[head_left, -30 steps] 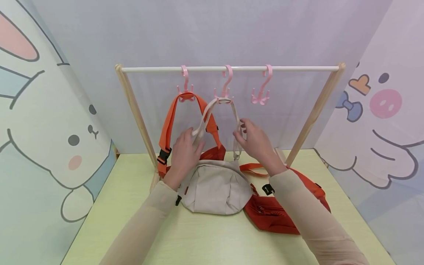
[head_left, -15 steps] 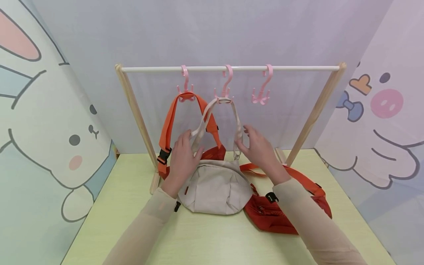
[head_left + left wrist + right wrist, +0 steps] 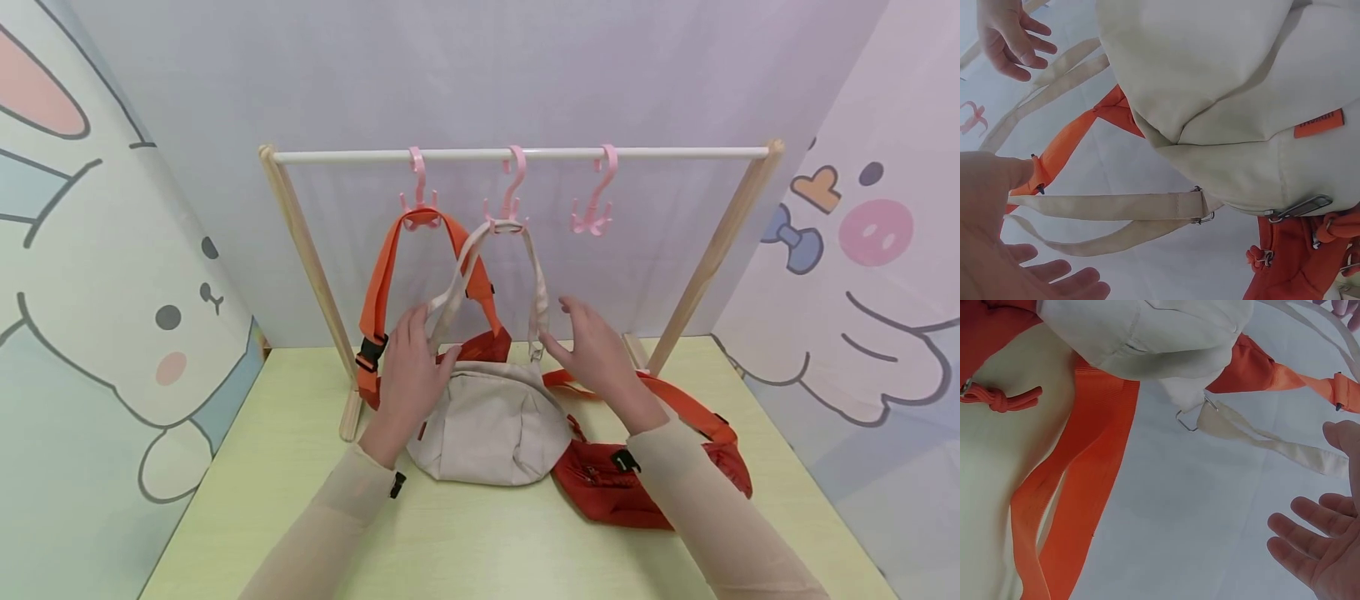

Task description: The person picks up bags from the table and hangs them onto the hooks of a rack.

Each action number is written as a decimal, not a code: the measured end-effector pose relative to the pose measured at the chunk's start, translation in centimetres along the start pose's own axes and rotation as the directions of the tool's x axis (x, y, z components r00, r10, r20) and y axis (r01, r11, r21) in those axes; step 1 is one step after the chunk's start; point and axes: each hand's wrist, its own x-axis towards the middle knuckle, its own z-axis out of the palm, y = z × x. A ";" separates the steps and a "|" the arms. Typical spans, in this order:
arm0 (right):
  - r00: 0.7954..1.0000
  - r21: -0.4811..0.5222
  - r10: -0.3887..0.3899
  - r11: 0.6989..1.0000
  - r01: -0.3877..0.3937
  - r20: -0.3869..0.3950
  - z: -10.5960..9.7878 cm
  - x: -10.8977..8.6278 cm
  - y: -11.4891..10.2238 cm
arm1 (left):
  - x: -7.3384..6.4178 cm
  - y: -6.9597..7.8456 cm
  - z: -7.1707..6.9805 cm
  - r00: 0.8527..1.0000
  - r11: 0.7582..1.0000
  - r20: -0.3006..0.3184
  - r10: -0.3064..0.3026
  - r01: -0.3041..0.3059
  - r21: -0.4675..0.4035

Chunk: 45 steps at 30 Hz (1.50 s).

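Note:
A beige sling bag hangs by its looped strap from the middle pink hook, its body low at the tabletop. My left hand is beside the left part of that strap, fingers spread and loose around nothing in the left wrist view. To the strap's right is my right hand; its relaxed fingers hold nothing in the right wrist view. Behind the left hand, an orange strap loops over the left pink hook, its red bag partly hidden by the beige one.
A red bag with an orange strap lies on the table at right, partly under the right forearm. A third pink hook holds nothing on the white rail. Wooden legs support the rail; printed walls stand around.
My right hand has let go of the beige strap and drawn down and to the right. The left hand has shifted slightly down and left. The beige bag stays hanging.

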 end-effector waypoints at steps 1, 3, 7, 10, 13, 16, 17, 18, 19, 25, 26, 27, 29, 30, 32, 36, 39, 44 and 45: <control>1.000 -0.004 0.002 1.000 -0.002 0.002 0.0 -0.1 0.1 | -0.1 0.1 -0.1 1.000 1.000 -0.001 0.001 -0.001 0.004; 1.000 -0.009 0.011 1.000 -0.011 0.009 0.0 -0.4 0.1 | -0.4 0.1 -0.1 1.000 1.000 -0.001 0.000 0.000 0.012; 0.999 -0.027 0.035 0.999 -0.035 0.025 -0.1 -0.9 0.4 | -0.9 0.3 -0.4 1.000 1.000 -0.001 -0.001 0.001 0.012; 0.999 -0.034 0.045 0.998 -0.044 0.030 0.0 -1.3 0.6 | -1.2 0.5 -0.6 1.000 1.000 -0.001 0.000 0.000 0.010; 0.998 -0.028 0.046 0.999 -0.045 0.032 0.0 -1.7 0.9 | -1.6 0.7 -0.7 1.000 1.000 -0.010 0.014 -0.014 0.008; 0.999 -0.022 0.042 0.999 -0.041 0.030 0.1 -2.1 1.2 | -2.0 0.8 -0.8 0.999 1.000 -0.018 0.029 -0.029 0.009; 0.999 -0.022 0.041 0.999 -0.040 0.030 0.2 -2.2 1.2 | -2.1 0.8 -0.8 0.999 0.999 -0.020 0.034 -0.033 0.012; 0.999 -0.023 0.040 0.999 -0.040 0.028 0.2 -2.3 1.3 | -2.3 0.8 -0.9 0.999 0.999 -0.022 0.038 -0.038 0.010; 0.999 -0.025 0.041 0.999 -0.040 0.028 0.2 -2.4 1.4 | -2.4 0.8 -0.9 0.999 0.999 -0.025 0.042 -0.041 0.010; 0.997 -0.039 0.072 0.997 -0.071 0.031 0.1 -3.1 2.0 | -3.1 0.9 -0.8 0.998 0.999 -0.032 0.052 -0.052 0.011; 0.996 -0.039 0.078 0.996 -0.077 0.032 0.1 -3.2 2.1 | -3.2 0.9 -0.8 0.998 0.999 -0.032 0.053 -0.052 0.008; 0.996 -0.040 0.080 0.996 -0.079 0.033 0.1 -3.3 2.2 | -3.3 1.0 -0.9 0.998 0.998 -0.032 0.055 -0.055 0.005; 0.996 -0.048 0.083 0.996 -0.081 0.034 0.1 -3.6 2.4 | -3.5 1.0 -0.9 0.998 0.999 -0.025 0.052 -0.052 0.000; 0.996 -0.053 0.082 0.995 -0.080 0.034 0.0 -3.7 2.6 | -3.6 1.0 -0.9 0.998 0.999 -0.020 0.052 -0.052 -0.003; 0.997 -0.062 0.070 0.996 -0.068 0.029 0.0 -4.0 2.9 | -3.9 1.0 -0.8 0.998 0.998 -0.012 0.059 -0.059 -0.014; 0.999 -0.076 0.039 0.996 -0.039 0.008 -0.1 -4.4 3.6 | -4.3 1.1 -0.7 0.996 0.996 0.017 0.082 -0.081 -0.027; 1.000 -0.082 0.029 0.996 -0.029 0.003 -0.1 -4.7 4.0 | -4.4 1.1 -0.5 0.994 0.994 0.040 0.102 -0.100 -0.036; 0.998 -0.067 0.054 0.996 -0.052 0.037 -0.2 -5.1 4.5 | -4.5 1.0 -0.1 0.988 0.990 0.068 0.138 -0.135 -0.050; 0.997 -0.064 0.061 0.996 -0.058 0.044 -0.2 -5.2 4.7 | -4.5 1.0 -0.1 0.987 0.989 0.074 0.144 -0.141 -0.051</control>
